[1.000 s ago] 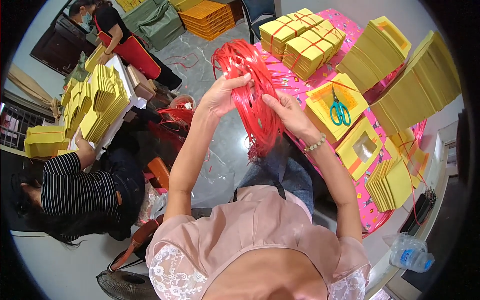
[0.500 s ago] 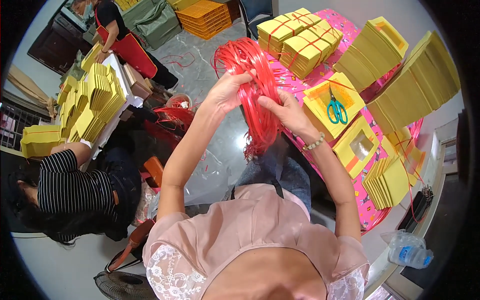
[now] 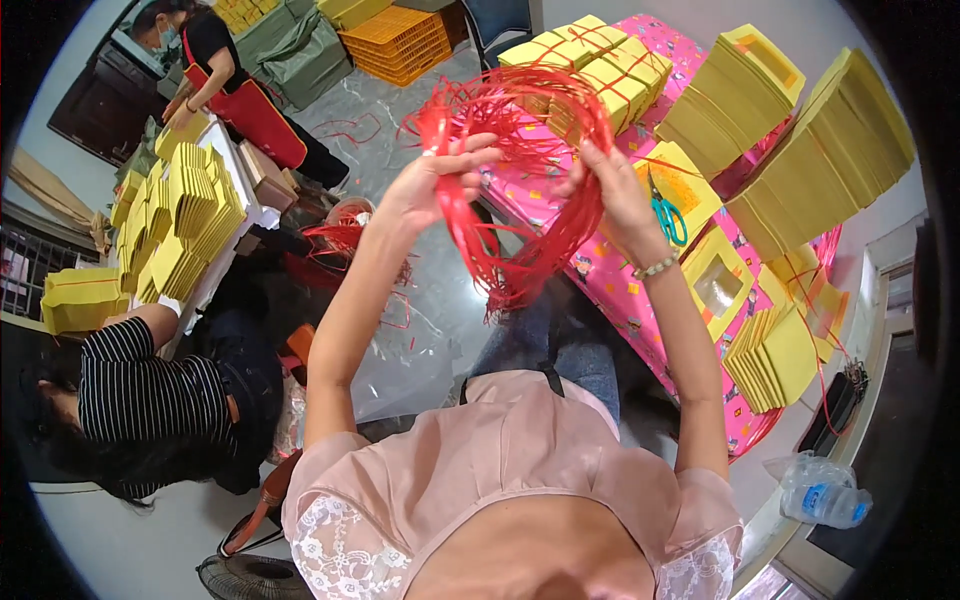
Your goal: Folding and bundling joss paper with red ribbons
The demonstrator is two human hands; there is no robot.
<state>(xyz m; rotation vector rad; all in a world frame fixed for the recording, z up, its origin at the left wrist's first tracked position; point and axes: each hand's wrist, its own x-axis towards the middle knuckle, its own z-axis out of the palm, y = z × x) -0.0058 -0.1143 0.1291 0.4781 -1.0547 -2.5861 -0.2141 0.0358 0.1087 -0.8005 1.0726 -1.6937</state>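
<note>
A bundle of red plastic straps (image 3: pixel 470 235) is spread into a wide loop in front of me, above the edge of the pink-covered table. My left hand (image 3: pixel 425 185) holds the loop's left side, its fingers reaching across the strands toward the middle. On the other side, my right hand (image 3: pixel 622 195) is closed around the strands, thumb on top; a beaded bracelet circles that wrist. Loose strands hang at the bottom of the loop. Teal-handled scissors (image 3: pixel 668 220) lie just right of my right hand on yellow sheets (image 3: pixel 690 175).
Strap-tied yellow stacks (image 3: pixel 625 80) and tall yellow stacks (image 3: pixel 820 160) stand on the pink tablecloth (image 3: pixel 640 310). At left, two people (image 3: pixel 150 385) are beside a table of yellow stacks (image 3: pixel 180 220). Orange crates (image 3: pixel 398 45) sit at the back. A plastic bottle (image 3: pixel 835 505) lies lower right.
The red strap bundle, hanging gathered before, is now opened into a wide ring. My hands have moved apart, the left slightly left and the right to the right.
</note>
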